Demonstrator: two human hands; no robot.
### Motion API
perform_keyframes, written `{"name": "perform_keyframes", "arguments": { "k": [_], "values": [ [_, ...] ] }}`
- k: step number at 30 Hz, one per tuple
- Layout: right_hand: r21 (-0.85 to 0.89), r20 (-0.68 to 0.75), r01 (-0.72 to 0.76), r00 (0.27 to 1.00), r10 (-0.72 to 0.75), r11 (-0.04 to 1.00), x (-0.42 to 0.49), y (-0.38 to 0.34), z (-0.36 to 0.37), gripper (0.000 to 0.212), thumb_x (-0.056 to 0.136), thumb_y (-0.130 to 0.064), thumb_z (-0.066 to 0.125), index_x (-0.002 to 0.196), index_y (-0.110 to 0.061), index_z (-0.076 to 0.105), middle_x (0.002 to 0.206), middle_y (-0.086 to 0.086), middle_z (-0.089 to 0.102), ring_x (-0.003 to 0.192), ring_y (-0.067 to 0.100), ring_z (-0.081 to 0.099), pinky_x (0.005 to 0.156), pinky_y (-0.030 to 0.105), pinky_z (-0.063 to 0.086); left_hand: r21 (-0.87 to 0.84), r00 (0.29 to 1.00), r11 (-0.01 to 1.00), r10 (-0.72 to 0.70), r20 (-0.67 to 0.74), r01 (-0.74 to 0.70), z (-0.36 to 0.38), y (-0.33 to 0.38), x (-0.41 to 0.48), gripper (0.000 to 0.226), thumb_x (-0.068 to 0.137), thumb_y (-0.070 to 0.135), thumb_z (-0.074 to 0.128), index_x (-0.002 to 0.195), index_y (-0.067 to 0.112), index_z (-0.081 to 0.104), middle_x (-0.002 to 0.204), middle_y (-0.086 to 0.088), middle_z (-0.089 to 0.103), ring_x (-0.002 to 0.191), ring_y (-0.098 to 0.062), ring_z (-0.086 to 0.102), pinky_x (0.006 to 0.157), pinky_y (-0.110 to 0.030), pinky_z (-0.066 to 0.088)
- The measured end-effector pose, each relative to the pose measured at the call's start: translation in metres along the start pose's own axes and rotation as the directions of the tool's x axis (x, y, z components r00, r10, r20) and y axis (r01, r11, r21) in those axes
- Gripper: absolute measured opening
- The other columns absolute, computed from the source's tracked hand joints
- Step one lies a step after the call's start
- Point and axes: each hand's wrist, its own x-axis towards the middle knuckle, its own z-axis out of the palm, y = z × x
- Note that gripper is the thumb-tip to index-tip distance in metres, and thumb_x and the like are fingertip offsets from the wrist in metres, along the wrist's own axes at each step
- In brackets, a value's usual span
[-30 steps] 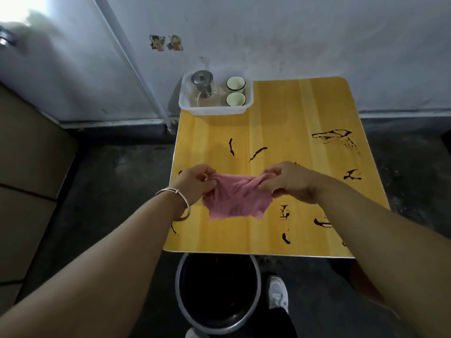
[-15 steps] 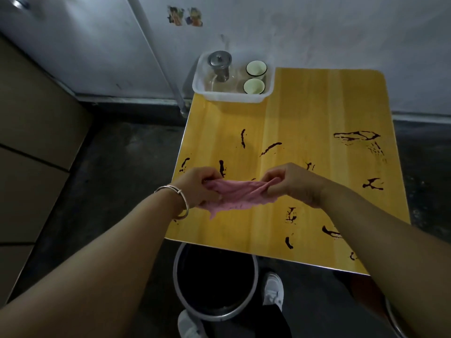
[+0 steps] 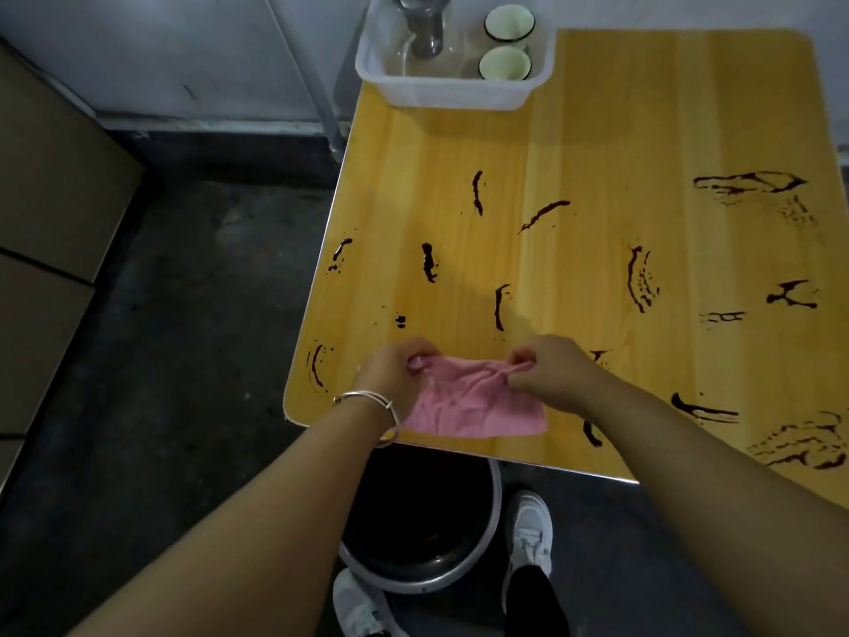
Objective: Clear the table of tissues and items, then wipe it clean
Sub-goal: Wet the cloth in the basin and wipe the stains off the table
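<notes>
Worktop (image 3: 597, 131): the right side runs past the frame edge, and the near right corner lies under the right forearm (image 3: 716, 475), which also covers part of the stains (image 3: 799, 445). White tray (image 3: 450, 91): far wall cropped by the top edge, as is the head of the metal-capped jug (image 3: 422, 34). Pink cloth (image 3: 468, 406): upper corners buried inside the left grip (image 3: 395, 379) and right grip (image 3: 551, 379). Basin (image 3: 459, 572): far part hidden beneath the worktop. Left shoe (image 3: 363, 609): cut by the bottom edge.
</notes>
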Motion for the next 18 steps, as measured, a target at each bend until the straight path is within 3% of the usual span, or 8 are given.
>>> {"name": "perform_keyframes", "arguments": {
  "k": [2,5,8,10,12,13,15,18],
  "values": [
    [-0.32,-0.258,-0.093,0.966,0.008,0.943,0.009,-0.007,0.012,0.018,0.089,-0.019,0.05,0.104,-0.018,0.06,0.108,0.007,0.054,0.106,0.026,0.045,0.082,0.033,0.04,0.077,0.992,0.996,-0.038,-0.118,0.047,0.006,-0.001,0.008,0.028,0.084,0.008,0.054,0.097,0.03,0.065,0.091,0.006,0.062,0.1,-0.023,0.054,0.094,-0.043,0.042],
    [-0.389,-0.5,-0.225,0.866,0.0,0.893,0.002,-0.019,0.04,0.041,0.091,-0.025,0.048,0.13,-0.018,0.04,0.126,0.009,0.043,0.111,0.026,0.04,0.088,0.037,0.036,0.064,0.97,0.986,-0.135,-0.2,0.151,0.017,-0.004,0.014,0.03,0.087,0.017,0.056,0.115,0.027,0.058,0.12,0.001,0.053,0.118,-0.022,0.041,0.103,-0.043,0.034],
    [-0.29,-0.466,-0.206,0.884,0.05,0.935,-0.005,-0.032,0.079,0.052,0.093,-0.043,0.041,0.14,-0.024,0.029,0.141,0.012,0.03,0.127,0.032,0.029,0.097,0.05,0.032,-0.067,0.966,0.986,-0.163,-0.202,0.153,0.029,-0.02,0.016,0.025,0.09,0.013,0.052,0.112,0.02,0.06,0.117,-0.005,0.053,0.112,-0.024,0.043,0.099,-0.038,0.04],
    [-0.198,-0.386,-0.258,0.907,0.167,0.946,0.006,-0.039,0.101,0.063,0.093,-0.055,0.029,0.147,-0.026,0.014,0.153,0.014,0.011,0.139,0.042,0.007,0.104,0.066,0.018,-0.13,0.964,0.985,-0.14,-0.224,0.113,0.032,-0.025,0.014,0.021,0.091,0.013,0.049,0.107,0.017,0.062,0.11,-0.004,0.055,0.107,-0.025,0.047,0.093,-0.037,0.043],
    [-0.115,-0.37,-0.323,0.892,0.262,0.939,0.027,-0.048,0.121,0.073,0.091,-0.062,0.022,0.149,-0.021,0.006,0.156,0.018,0.0,0.14,0.048,-0.008,0.102,0.076,0.007,-0.152,0.954,0.986,-0.107,-0.281,0.066,0.032,-0.029,0.012,0.022,0.092,0.012,0.045,0.104,0.014,0.063,0.102,-0.004,0.06,0.098,-0.024,0.053,0.086,-0.038,0.047],
    [-0.094,-0.384,-0.358,0.874,0.298,0.929,0.034,-0.053,0.127,0.076,0.09,-0.064,0.02,0.149,-0.018,0.009,0.155,0.021,0.004,0.139,0.05,-0.005,0.1,0.077,0.006,-0.15,0.948,0.987,-0.098,-0.302,0.054,0.031,-0.031,0.01,0.022,0.092,0.011,0.044,0.103,0.013,0.064,0.098,-0.004,0.062,0.093,-0.023,0.055,0.082,-0.037,0.048],
    [-0.105,-0.473,-0.405,0.824,0.312,0.908,0.043,-0.056,0.136,0.082,0.086,-0.067,0.018,0.144,-0.01,0.032,0.148,0.028,0.027,0.135,0.054,0.018,0.096,0.079,0.016,-0.148,0.942,0.988,-0.088,-0.324,0.042,0.03,-0.035,0.009,0.022,0.091,0.009,0.044,0.101,0.014,0.064,0.092,-0.002,0.064,0.086,-0.02,0.058,0.077,-0.034,0.05],
    [-0.18,-0.459,-0.373,0.85,0.257,0.91,0.048,-0.042,0.139,0.084,0.082,-0.062,0.021,0.133,0.0,0.047,0.138,0.03,0.042,0.127,0.054,0.036,0.094,0.076,0.023,-0.147,0.934,0.989,-0.067,-0.351,0.016,0.035,-0.043,0.011,0.026,0.09,0.001,0.044,0.103,0.015,0.062,0.09,0.004,0.062,0.086,-0.016,0.06,0.072,-0.026,0.048]
  ]
}}
